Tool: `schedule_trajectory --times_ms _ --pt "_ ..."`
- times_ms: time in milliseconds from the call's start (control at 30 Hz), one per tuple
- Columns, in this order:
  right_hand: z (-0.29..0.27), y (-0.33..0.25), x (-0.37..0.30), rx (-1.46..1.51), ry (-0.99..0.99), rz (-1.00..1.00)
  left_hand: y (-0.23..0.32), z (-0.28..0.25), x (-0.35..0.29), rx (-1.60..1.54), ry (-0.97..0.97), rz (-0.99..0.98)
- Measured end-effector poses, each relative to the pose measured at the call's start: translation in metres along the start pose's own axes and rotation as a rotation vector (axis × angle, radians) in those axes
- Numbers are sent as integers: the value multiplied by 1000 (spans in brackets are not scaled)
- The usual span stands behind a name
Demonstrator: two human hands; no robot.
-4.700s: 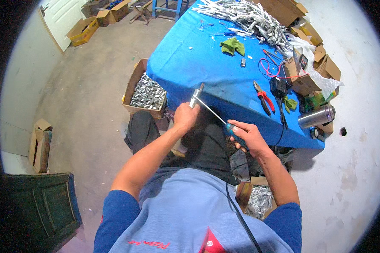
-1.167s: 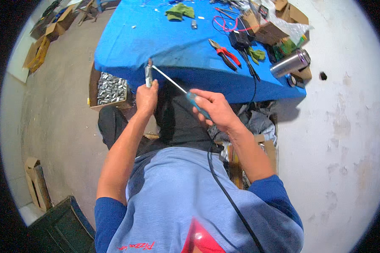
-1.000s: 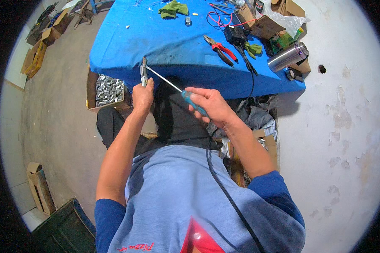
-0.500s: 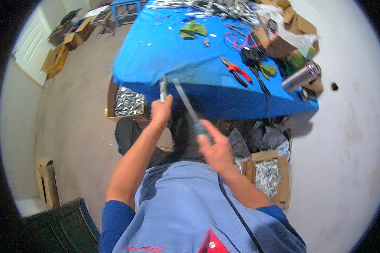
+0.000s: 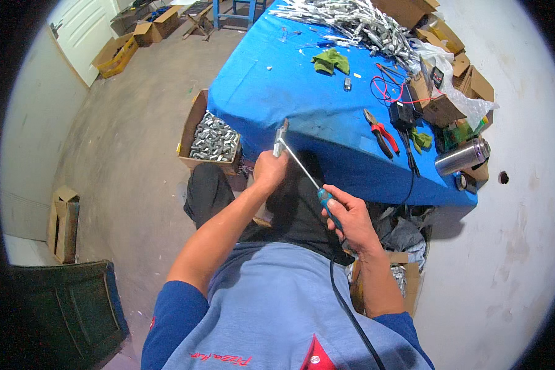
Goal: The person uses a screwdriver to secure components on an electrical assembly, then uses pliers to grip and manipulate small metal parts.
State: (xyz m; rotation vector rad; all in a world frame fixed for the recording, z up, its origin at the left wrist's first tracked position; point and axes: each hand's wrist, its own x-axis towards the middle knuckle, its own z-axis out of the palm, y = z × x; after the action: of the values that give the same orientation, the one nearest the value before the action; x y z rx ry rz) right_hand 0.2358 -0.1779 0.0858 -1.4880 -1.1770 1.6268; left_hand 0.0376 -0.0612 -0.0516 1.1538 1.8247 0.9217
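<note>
My left hand point(image 5: 270, 171) is closed around a short silvery metal cylinder point(image 5: 280, 139) with a brownish tip, held upright at the table's front edge. In my right hand point(image 5: 355, 221) is a screwdriver point(image 5: 325, 198) with a blue handle and a long thin shaft. The shaft slants up to the left, and its tip meets the side of the cylinder just above my left fingers. Most of the cylinder's lower end is hidden in my left hand.
A blue-covered table point(image 5: 253, 80) bears a heap of silvery metal parts point(image 5: 364, 24), green cloth point(image 5: 331, 61), red-handled pliers point(image 5: 383, 135) and a steel flask point(image 5: 462, 156). A box of small metal pieces point(image 5: 214, 139) stands on the floor at left. A black cord point(image 5: 345, 302) hangs over my shirt.
The screwdriver's tip, a little apart from the cylinder before, now touches it. The view has shifted, so the table and both hands appear farther right and lower.
</note>
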Motion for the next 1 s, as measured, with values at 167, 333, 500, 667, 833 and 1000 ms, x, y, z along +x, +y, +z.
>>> schedule_trajectory --times_ms 167,333,500,667,833,1000 --pt "3 -2 6 -29 45 -5 12 -5 -5 25 -53 -47" --pt "0 -6 4 -51 41 20 8 -7 -5 31 -51 -21" --pt "-4 -4 5 -28 35 27 9 -8 -6 19 -76 -51" --pt "-5 -3 8 0 12 25 8 -8 -6 4 -76 -68" --pt "-3 -2 11 -42 22 18 15 -9 -8 16 -68 -55" --pt "-6 -24 19 -184 18 29 12 -4 -6 120 54 20"
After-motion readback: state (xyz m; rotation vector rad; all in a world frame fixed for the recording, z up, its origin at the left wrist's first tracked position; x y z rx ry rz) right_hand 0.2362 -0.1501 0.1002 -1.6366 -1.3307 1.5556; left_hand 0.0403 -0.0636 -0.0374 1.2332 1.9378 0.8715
